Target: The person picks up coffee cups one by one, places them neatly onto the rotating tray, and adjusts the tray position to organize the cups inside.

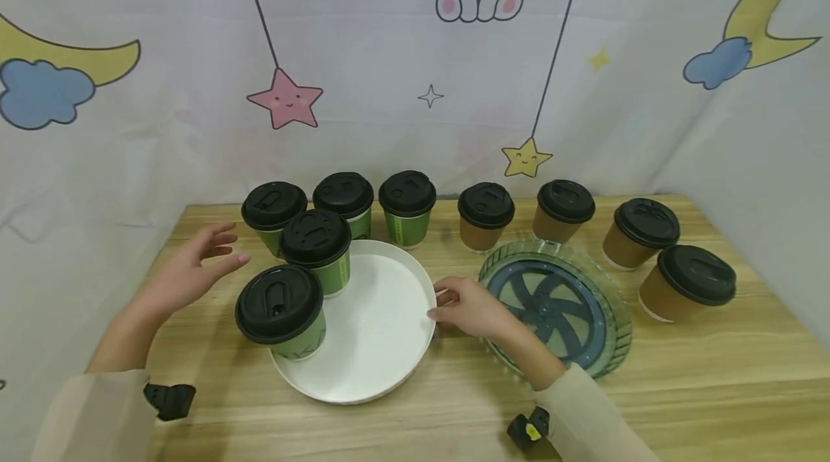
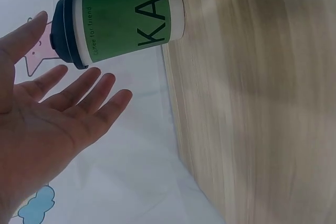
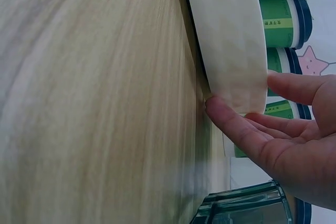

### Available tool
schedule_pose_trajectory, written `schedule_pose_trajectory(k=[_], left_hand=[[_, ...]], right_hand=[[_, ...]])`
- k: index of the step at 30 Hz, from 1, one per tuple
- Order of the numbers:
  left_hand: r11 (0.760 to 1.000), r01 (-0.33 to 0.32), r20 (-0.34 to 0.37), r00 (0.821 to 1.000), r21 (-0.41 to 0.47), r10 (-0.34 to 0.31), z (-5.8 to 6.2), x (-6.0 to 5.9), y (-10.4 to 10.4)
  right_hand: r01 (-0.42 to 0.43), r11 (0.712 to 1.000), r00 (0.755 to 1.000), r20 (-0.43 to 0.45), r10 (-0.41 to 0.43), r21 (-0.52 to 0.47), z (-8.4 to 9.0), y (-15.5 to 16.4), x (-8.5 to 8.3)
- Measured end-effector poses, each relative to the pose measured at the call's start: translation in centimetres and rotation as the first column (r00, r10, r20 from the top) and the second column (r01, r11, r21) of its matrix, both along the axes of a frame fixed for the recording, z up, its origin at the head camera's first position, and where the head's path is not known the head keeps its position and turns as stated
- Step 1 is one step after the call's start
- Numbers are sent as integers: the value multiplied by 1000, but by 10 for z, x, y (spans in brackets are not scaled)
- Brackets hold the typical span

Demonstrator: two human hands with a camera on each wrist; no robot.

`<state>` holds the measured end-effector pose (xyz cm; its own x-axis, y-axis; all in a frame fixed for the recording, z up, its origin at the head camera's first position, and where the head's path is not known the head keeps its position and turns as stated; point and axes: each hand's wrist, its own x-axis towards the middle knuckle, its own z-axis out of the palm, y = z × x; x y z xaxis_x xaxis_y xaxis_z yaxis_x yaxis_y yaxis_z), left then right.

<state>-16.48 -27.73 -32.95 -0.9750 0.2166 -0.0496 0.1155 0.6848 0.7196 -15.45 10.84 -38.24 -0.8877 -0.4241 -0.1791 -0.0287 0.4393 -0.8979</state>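
Observation:
My right hand grips the right edge of a round white tray, with the thumb at the rim and a fingertip at the lower edge in the right wrist view. Two green paper cups with black lids, one at the front and one behind it, stand upright at the tray's left side. My left hand hangs in the air left of the cups, fingers spread and holding nothing. In the left wrist view a green cup marked KAY appears just beyond its fingertips.
Three more green cups, at left, middle and right, line the back of the wooden table. A clear ridged tray with a blue pinwheel pattern lies under my right forearm. Several brown lidded cups curve around it.

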Motion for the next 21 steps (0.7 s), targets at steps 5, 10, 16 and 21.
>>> schedule_pose_trajectory(k=[5,10,16,21], left_hand=[[1000,-9,6,1000,-3,9,5,-12,3],[1000,-15,23,1000,10,15,9,-25,5],[1000,-4,21,1000,-10,4,17,-39,12],[999,20,23,1000,-38,-19,17,-49,15]], right_hand=[[-9,1000,1000,-5,9,-6,0,1,0],[-14,1000,1000,3,14,-14,-1,2,0],[-8,1000,1000,12,8,-23,-1,2,1],[2,1000,1000,18,-1,-28,-2,1,1]])
